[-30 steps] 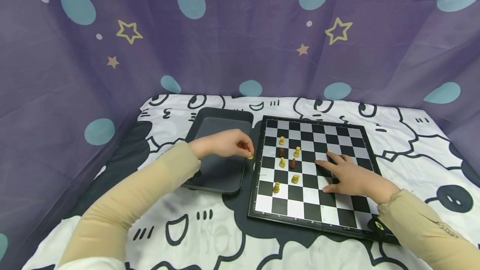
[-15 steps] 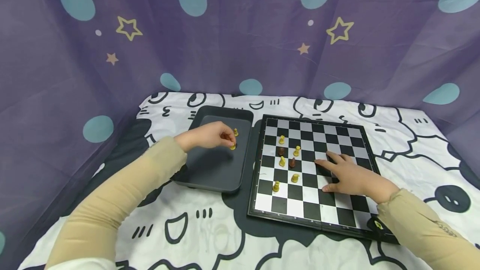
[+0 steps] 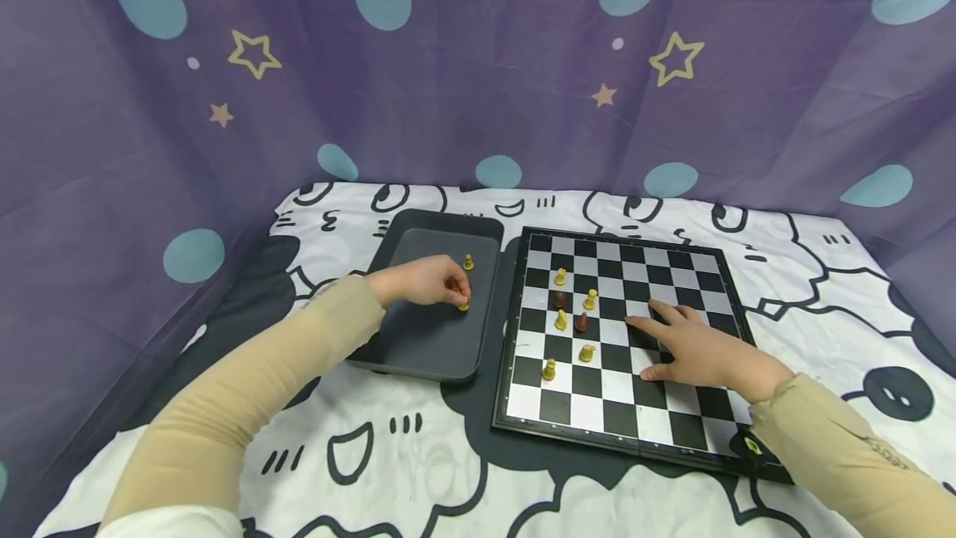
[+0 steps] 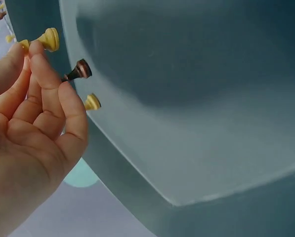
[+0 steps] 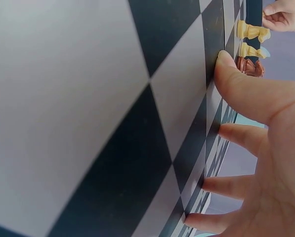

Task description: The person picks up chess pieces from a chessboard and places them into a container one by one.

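My left hand point(image 3: 429, 281) pinches a yellow chess piece point(image 4: 49, 39) between thumb and forefinger, inside the dark grey tray point(image 3: 418, 377). Whether its base touches the tray floor, I cannot tell. Just beyond my fingers, a brown chess piece point(image 4: 80, 70) and another yellow chess piece point(image 4: 93, 102) stand in the tray. My right hand point(image 3: 695, 351) rests on the chessboard point(image 3: 618, 387) with spread fingers, its fingertips touching the squares. Left of it stand yellow knights, one of them nearest the front point(image 3: 587, 353), and a brown knight point(image 3: 581, 322).
Other yellow pieces, such as a rook point(image 3: 548, 369), and a second brown piece point(image 3: 558, 300) stand on the board's left part. The tray lies close beside the board's left edge. Both are on a patterned cloth point(image 3: 403, 455), with a purple curtain point(image 3: 478, 90) behind.
My left hand has carried the yellow piece leftward from the tray's right rim into the tray, then slightly nearer. A yellow piece standing there has come into view. The right hand has stayed put.
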Demonstrator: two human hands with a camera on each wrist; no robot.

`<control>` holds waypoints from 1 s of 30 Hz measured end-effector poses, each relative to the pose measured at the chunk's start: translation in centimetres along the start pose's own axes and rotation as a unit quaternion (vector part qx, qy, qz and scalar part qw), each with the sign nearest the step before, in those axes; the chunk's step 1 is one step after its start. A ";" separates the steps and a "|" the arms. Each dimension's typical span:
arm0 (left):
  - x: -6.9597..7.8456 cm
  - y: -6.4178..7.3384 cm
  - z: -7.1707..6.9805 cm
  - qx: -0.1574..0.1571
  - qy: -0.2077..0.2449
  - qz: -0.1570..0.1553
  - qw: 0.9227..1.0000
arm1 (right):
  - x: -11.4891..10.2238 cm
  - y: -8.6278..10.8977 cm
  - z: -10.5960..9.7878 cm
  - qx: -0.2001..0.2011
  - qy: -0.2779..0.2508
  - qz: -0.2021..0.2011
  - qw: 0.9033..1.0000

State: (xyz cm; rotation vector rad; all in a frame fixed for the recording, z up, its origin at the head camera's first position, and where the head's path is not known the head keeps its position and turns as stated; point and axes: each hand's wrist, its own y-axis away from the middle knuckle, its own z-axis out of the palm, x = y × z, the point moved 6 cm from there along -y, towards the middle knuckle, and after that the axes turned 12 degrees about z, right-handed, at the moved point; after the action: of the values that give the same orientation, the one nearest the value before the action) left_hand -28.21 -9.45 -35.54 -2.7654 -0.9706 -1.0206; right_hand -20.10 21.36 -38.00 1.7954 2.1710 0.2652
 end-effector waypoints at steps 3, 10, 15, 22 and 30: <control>0.0 -0.2 0.3 -0.005 -0.002 -0.003 1.000 | 0.0 0.0 0.0 0.001 -0.001 -0.001 1.000; -0.4 -0.7 0.9 -0.006 -0.001 -0.011 1.000 | 0.0 0.2 -0.1 0.011 -0.005 -0.008 1.000; -0.6 -0.8 1.2 -0.010 0.000 -0.014 1.000 | 0.0 0.2 -0.1 0.010 -0.007 -0.006 1.000; -0.8 -0.8 1.5 -0.014 -0.004 -0.022 1.000 | 0.0 0.3 -0.1 0.011 -0.006 -0.008 1.000; -0.6 -0.8 1.5 -0.014 -0.005 -0.023 1.000 | 0.0 0.3 -0.1 0.011 -0.006 -0.008 1.000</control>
State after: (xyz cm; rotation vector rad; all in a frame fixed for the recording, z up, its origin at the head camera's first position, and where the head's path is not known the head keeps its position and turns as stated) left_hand -28.24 -8.78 -37.21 -2.7859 -1.0326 -1.0371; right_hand -19.90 21.44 -37.80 1.7851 2.1874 0.2278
